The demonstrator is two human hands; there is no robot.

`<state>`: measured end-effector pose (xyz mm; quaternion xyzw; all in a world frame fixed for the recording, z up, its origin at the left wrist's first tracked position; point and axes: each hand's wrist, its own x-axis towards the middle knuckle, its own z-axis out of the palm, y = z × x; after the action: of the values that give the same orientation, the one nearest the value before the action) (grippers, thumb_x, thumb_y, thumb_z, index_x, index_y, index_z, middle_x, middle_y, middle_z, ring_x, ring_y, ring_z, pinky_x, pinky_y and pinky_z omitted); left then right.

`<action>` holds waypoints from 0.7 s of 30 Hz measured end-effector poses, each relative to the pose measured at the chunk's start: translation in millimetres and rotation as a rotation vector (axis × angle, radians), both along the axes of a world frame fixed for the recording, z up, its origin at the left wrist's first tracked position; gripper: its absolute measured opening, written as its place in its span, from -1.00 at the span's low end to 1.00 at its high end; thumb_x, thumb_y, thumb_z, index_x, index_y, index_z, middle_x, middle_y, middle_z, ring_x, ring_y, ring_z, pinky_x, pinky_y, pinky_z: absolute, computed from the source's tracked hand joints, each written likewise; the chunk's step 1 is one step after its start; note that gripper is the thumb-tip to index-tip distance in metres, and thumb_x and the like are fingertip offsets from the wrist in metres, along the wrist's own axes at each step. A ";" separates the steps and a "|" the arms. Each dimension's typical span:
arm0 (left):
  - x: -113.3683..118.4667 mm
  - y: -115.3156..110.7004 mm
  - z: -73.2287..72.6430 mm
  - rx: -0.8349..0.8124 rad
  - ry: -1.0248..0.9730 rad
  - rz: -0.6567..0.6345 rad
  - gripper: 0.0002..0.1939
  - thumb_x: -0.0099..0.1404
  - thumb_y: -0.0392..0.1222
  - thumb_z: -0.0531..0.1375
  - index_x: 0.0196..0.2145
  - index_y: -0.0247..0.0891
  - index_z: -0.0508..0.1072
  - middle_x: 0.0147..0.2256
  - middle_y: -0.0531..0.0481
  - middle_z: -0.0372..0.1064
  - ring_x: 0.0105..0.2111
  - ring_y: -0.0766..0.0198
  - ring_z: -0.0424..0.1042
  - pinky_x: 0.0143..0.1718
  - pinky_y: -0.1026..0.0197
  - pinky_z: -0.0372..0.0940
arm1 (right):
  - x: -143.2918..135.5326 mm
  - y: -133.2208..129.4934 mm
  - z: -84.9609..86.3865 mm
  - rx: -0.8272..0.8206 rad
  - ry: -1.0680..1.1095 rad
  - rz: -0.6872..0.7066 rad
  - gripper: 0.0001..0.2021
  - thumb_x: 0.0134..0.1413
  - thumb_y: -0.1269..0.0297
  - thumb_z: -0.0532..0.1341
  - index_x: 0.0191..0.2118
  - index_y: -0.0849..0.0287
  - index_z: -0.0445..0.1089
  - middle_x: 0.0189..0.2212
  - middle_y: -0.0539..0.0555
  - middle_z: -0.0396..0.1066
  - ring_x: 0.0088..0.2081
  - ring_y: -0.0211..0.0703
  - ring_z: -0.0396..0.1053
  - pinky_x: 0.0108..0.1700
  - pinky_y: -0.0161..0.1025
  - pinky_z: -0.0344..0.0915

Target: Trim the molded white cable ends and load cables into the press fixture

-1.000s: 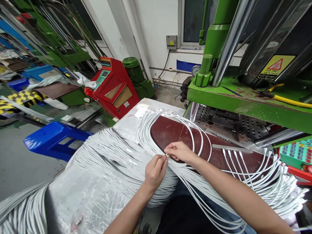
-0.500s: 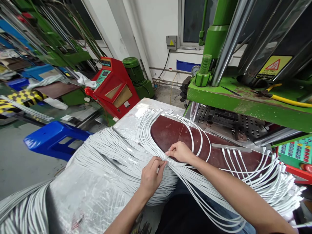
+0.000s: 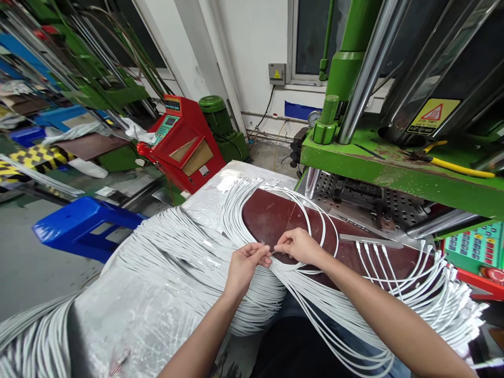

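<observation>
My left hand (image 3: pixel 246 265) and my right hand (image 3: pixel 297 247) are close together above a looped bundle of white cables (image 3: pixel 236 215). The fingers of each are pinched, and a small thing between them is too tiny to make out. The bundle curves over a dark red board (image 3: pixel 268 210) and fans out to the right, ending in many white connectors (image 3: pixel 452 304). Left of my hands lies a wide heap of grey-white cables (image 3: pixel 177 247). Four cable ends rest near a metal strip (image 3: pixel 370 241) on the board.
Behind the board stands a green press (image 3: pixel 394 173) with yellow-handled pliers (image 3: pixel 460 165) on it. A red control cabinet (image 3: pixel 189 142) and a blue stool (image 3: pixel 82 220) are at the left. More cables (image 3: pixel 39 336) lie at the lower left of the plastic-covered table (image 3: pixel 137 315).
My left hand has risen and turned, its fingertips now above the cable bundle. My right hand has shifted slightly right. The view has moved a little.
</observation>
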<state>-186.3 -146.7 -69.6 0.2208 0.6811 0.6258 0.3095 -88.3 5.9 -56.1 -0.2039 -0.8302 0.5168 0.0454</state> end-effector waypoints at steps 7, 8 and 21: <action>-0.8 -0.7 14.5 -0.053 0.175 -0.207 -0.73 0.14 -0.05 0.26 -0.56 -0.30 0.50 -0.60 0.05 0.29 -0.53 0.33 0.26 -0.45 0.28 0.19 | 8.8 -4.0 30.0 0.117 0.109 0.119 -0.84 0.00 0.21 0.29 -0.45 0.20 0.50 -0.56 0.00 0.45 -0.52 -0.29 0.35 -0.47 -0.38 0.15; -0.8 -2.2 16.9 -0.057 0.226 -0.260 -0.75 0.15 -0.07 0.26 -0.55 -0.29 0.50 -0.56 0.05 0.29 -0.49 0.33 0.25 -0.43 0.29 0.18 | 6.2 -5.9 31.2 0.144 0.117 0.100 -0.83 -0.02 0.19 0.31 -0.46 0.20 0.50 -0.56 0.01 0.45 -0.50 -0.28 0.35 -0.46 -0.38 0.14; -13.7 -2.5 13.8 -0.128 0.102 -0.269 -0.70 0.20 -0.09 0.15 -0.60 -0.31 0.41 -0.75 0.14 0.12 -0.67 0.41 0.05 -0.53 0.29 0.03 | 3.1 -9.7 11.9 0.107 0.125 0.164 -0.89 -0.03 0.33 0.29 -0.31 0.20 0.46 -0.48 -0.02 0.45 -0.46 -0.32 0.35 -0.44 -0.39 0.15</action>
<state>-200.0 -149.2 -55.8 0.3213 0.6989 0.5218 0.3688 -85.2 -3.8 -44.3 -0.1000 -0.8660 0.4856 0.0658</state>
